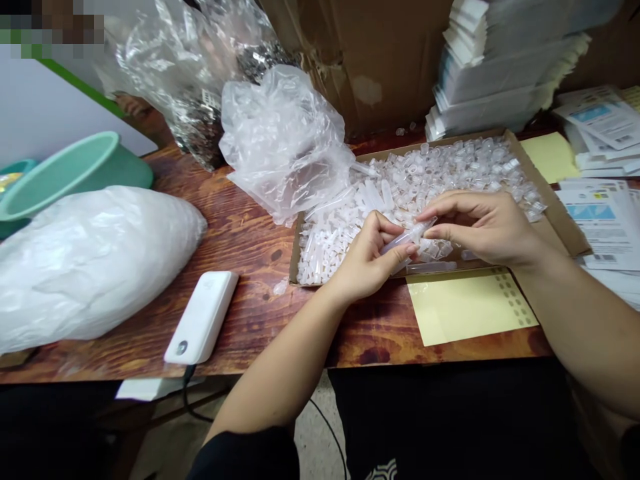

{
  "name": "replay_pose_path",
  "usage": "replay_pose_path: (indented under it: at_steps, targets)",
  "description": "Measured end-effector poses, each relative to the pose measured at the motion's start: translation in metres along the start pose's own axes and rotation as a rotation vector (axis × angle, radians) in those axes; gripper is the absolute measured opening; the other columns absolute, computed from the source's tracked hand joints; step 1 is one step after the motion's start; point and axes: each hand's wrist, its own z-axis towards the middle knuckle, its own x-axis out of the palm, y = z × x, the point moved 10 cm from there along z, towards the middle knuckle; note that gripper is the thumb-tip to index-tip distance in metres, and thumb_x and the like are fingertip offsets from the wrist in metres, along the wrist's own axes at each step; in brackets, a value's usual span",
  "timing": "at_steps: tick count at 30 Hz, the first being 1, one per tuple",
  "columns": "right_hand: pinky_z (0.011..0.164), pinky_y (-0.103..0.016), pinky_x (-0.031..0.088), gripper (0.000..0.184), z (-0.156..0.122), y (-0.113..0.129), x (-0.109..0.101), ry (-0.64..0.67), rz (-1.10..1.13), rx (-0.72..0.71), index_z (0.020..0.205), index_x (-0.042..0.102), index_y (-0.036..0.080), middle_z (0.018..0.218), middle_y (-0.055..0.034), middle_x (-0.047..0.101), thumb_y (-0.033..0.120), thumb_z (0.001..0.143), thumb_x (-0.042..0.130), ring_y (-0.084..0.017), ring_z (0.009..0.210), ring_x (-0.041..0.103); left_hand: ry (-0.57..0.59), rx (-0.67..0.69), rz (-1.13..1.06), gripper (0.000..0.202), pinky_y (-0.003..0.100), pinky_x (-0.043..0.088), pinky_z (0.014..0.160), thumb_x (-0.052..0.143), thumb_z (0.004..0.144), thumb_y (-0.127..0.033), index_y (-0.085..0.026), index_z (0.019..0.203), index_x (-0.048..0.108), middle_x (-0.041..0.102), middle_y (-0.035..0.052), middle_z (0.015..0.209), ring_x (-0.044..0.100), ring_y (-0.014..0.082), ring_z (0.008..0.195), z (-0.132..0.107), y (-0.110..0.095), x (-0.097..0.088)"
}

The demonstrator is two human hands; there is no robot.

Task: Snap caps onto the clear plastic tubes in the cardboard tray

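Note:
My left hand [373,257] is closed around a slim translucent plastic tube [406,237], which slants up to the right. At the tube's upper end, the thumb and fingertips of my right hand [480,223] pinch it; whether a separate small cap sits there I cannot make out. Both hands are over a shallow cardboard tray [570,223]. Small white plastic pieces [320,257] fill its left part, and clear ring-like caps [450,163] are heaped across the back and right. Another tube [433,267] lies along the tray's front edge.
A yellow sticker sheet [465,313] lies before the tray. Leftward are a white power bank [203,317] with a cable, a full white bag [100,260] and a green basin [75,173]. Clear plastic bags [285,140] stand behind. Printed cards [600,220] are at right.

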Motion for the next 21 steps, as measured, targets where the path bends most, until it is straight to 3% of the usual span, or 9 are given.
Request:
replay_pose_path:
  at_steps: [5,9,13,16,19,21]
  targets:
    - [0.052,-0.030,0.042,0.041,-0.004,-0.008,0.011,0.070,-0.158,0.115,0.075,0.071,0.022,0.061,-0.0001,0.061,0.061,0.088,0.073,-0.014,0.057,0.055,-0.045,0.013,0.120,0.044,0.028,0.053,0.073,0.083,0.084,-0.042,-0.024,0.099,0.045,0.067,-0.0001,0.087,0.074,0.0175,0.081,-0.003,-0.001,-0.007]
    - [0.059,-0.031,0.045,0.038,-0.004,0.007,0.015,0.127,-0.248,0.015,0.087,0.070,0.023,0.081,-0.0034,0.067,0.061,0.084,0.075,-0.017,0.070,0.059,-0.035,0.009,0.166,0.041,0.027,0.051,0.068,0.083,0.084,-0.039,-0.024,0.099,0.048,0.063,-0.0004,0.087,0.070,0.0160,0.076,-0.004,-0.001,-0.005]
    - [0.053,-0.029,0.037,0.046,-0.006,0.001,0.020,0.181,-0.280,0.073,0.073,0.064,0.022,0.060,0.0004,0.054,0.062,0.096,0.059,-0.014,0.056,0.048,-0.028,-0.026,0.128,0.044,0.027,0.052,0.069,0.088,0.078,-0.035,-0.024,0.098,0.051,0.065,-0.0001,0.085,0.068,0.0157,0.075,-0.004,0.003,-0.004]
    - [0.051,-0.028,0.036,0.038,-0.008,-0.001,0.024,0.205,-0.272,0.076,0.087,0.068,0.023,0.070,-0.0002,0.062,0.060,0.090,0.068,-0.013,0.058,0.051,-0.030,-0.022,0.128,0.044,0.027,0.053,0.069,0.089,0.077,-0.035,-0.025,0.098,0.051,0.066,-0.0001,0.085,0.069,0.0161,0.075,-0.004,0.002,-0.006]
    - [0.050,-0.027,0.033,0.048,-0.008,-0.005,0.025,0.187,-0.269,0.103,0.072,0.061,0.021,0.061,0.0009,0.055,0.061,0.098,0.056,-0.012,0.053,0.046,-0.027,-0.010,0.156,0.043,0.027,0.053,0.067,0.088,0.078,-0.036,-0.024,0.099,0.052,0.066,0.0002,0.085,0.069,0.0158,0.074,-0.003,0.002,-0.007]
    - [0.050,-0.027,0.031,0.046,-0.008,-0.007,0.026,0.182,-0.258,0.105,0.073,0.060,0.021,0.060,0.0021,0.053,0.061,0.097,0.058,-0.011,0.052,0.044,-0.030,-0.007,0.163,0.043,0.028,0.054,0.068,0.087,0.079,-0.037,-0.024,0.099,0.051,0.066,0.0003,0.085,0.069,0.0158,0.074,-0.003,0.003,-0.008]
